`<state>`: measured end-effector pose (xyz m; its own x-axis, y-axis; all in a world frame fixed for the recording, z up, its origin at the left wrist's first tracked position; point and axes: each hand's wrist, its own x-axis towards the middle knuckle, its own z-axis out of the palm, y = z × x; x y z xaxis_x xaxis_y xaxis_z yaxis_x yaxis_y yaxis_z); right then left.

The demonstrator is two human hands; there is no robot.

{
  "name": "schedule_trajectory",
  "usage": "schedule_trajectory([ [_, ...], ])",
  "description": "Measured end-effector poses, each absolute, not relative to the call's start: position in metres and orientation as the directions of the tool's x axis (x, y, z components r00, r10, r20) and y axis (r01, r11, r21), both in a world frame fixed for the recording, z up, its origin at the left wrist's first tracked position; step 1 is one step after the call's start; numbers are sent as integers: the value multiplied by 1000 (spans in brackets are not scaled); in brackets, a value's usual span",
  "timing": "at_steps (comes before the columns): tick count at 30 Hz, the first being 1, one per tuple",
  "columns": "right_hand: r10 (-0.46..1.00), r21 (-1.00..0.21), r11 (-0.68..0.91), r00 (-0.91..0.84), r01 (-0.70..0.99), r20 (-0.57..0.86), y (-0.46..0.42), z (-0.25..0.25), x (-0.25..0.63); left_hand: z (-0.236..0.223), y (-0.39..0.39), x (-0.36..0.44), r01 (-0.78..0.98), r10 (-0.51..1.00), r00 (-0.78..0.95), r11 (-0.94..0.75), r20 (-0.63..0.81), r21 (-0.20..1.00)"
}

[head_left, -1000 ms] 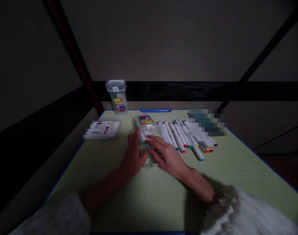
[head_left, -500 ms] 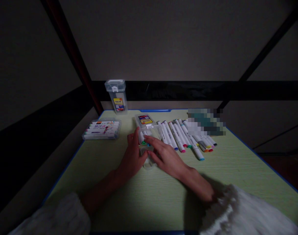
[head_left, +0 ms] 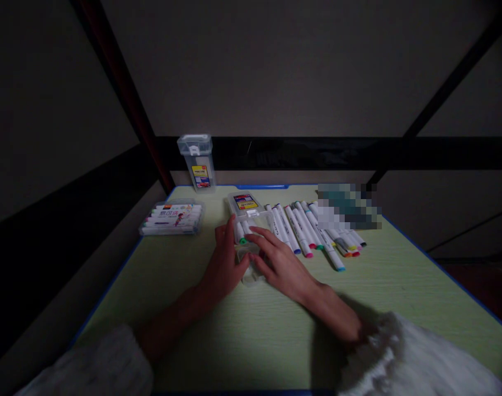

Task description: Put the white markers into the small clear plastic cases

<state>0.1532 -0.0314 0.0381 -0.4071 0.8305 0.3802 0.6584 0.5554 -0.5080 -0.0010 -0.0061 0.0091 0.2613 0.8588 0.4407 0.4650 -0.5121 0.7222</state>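
A clear plastic marker box with a yellow-and-red label lies on the table, its open end towards me and its lid folded down. White markers are inside, one with a green end showing. Along the box's left side, my left hand is wrapped, with its thumb by the lid. My right hand reaches in from the right, fingers extended and apart, their tips at the marker ends in the opening. Its fingers hide part of that opening.
Loose white markers with coloured ends lie to the right, beside a pixelated patch. At the back left stands a closed clear box. A flat case of markers lies at left on the green table.
My right fingertips have shifted slightly over the opening, and a bluish marker end that showed beneath them is now hidden. My left hand and the box have stayed in place.
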Motion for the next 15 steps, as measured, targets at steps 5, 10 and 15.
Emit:
schedule_trajectory([
  [5,826,-520,559,-383,645,413,-31,37,153,9,-6,-1,462,849,275,-529,452,712],
  [10,823,-523,565,-388,639,415,-31,37,154,8,-6,-2,466,846,282,-533,452,707],
  [15,817,-517,573,-399,636,416,-31,37,154,7,-5,-2,449,839,286,-544,463,709],
])
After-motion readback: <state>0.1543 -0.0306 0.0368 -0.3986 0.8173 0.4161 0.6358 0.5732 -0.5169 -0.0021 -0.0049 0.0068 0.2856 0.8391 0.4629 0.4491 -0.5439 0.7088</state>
